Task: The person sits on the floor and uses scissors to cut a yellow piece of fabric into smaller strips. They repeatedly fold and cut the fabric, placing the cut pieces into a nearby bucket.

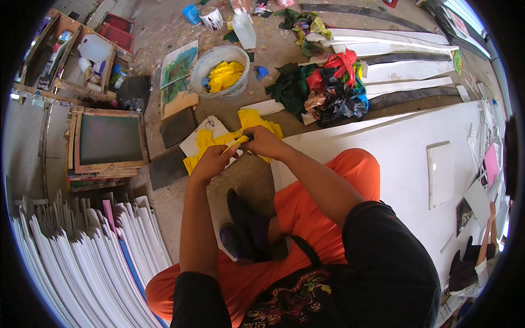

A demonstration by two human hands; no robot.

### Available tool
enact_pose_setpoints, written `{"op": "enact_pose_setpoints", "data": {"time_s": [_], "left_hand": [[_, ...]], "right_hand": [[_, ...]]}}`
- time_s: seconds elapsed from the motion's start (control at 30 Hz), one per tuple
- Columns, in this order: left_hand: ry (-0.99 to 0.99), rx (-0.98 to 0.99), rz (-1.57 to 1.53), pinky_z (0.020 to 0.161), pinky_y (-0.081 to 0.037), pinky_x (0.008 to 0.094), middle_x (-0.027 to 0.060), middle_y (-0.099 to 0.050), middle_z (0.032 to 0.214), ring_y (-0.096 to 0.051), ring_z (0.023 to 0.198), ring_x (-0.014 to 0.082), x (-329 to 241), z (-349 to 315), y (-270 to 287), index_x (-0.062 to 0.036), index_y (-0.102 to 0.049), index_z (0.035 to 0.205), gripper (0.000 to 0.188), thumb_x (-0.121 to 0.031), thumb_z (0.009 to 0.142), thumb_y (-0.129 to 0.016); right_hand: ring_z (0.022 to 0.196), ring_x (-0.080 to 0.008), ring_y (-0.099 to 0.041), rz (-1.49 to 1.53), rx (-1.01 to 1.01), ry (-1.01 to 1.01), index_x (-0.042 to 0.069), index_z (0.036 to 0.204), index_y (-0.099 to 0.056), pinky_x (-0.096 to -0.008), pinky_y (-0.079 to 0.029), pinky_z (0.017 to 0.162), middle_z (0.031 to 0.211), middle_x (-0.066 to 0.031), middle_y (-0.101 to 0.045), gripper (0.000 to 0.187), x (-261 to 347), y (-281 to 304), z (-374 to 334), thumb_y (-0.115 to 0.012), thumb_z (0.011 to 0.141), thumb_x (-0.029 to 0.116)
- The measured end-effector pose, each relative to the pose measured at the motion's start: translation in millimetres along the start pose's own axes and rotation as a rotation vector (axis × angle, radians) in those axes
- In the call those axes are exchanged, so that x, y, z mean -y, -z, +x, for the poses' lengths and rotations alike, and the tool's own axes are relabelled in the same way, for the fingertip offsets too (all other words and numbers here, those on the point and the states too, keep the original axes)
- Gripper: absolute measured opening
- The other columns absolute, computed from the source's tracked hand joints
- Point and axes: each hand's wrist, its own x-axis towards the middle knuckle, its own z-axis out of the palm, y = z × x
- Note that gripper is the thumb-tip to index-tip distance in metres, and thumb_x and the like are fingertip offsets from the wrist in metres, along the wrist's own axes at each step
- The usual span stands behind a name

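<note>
Between my two hands a narrow yellow strip of thin, cloth-like material (237, 142) is stretched. My left hand (209, 164) pinches its near end with the fingers closed. At the other end the fingers of my right hand (263, 143) are closed on it too, partly hidden by the back of the hand. Just beyond and beneath them, more crumpled yellow pieces (206, 141) lie on a white sheet (190, 145) on the floor. A larger yellow piece (252, 117) is spread beside my right hand.
Farther off stands a grey tub (198, 73) with yellow material inside. Right of it lies a heap of dark green, red and black scraps (291, 90). White boards (394, 147) cover the right side. Framed screens (109, 139) and upright white sheets (82, 262) stand left. Another person (469, 273) is far right.
</note>
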Motion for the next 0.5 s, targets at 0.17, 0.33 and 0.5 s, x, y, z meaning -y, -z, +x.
{"op": "enact_pose_setpoints", "data": {"time_s": [0.17,0.33,0.5], "left_hand": [[0.03,-0.055,-0.147,0.045,-0.026,0.0244,-0.0047,-0.042,0.059,-0.034,0.049,0.006,8.3,3.6,-4.9,-0.0047,-0.061,0.084,0.044,-0.046,0.099,-0.055],[0.072,0.038,-0.56,0.041,-0.018,0.0225,-0.0078,-0.034,0.056,-0.026,0.044,0.0036,11.6,5.1,2.7,-0.007,-0.059,0.09,0.037,-0.042,0.102,-0.051],[0.094,-0.008,-0.599,0.04,-0.017,0.0228,-0.0083,-0.033,0.055,-0.025,0.043,0.0036,15.9,7.0,7.1,-0.0073,-0.059,0.09,0.036,-0.04,0.102,-0.05]], "right_hand": [[0.082,-0.03,-0.068,-0.027,-0.141,-0.013,-0.001,0.104,-0.069,-0.0384,-0.051,0.074,0.089,-0.0181,-0.071,0.043,-0.7,8.0,1.8,-0.079,0.078,0.032],[0.099,-0.0348,-0.067,-0.123,-0.188,0.05,-0.002,0.105,-0.069,-0.0401,-0.051,0.085,0.101,-0.0222,-0.07,0.047,-2.5,6.0,6.5,-0.08,0.077,0.035],[0.107,-0.0387,-0.064,-0.178,-0.163,-0.015,0.0,0.128,-0.052,-0.041,-0.05,0.09,0.107,-0.0274,-0.067,0.066,7.5,3.4,4.1,-0.075,0.081,0.04]]}}
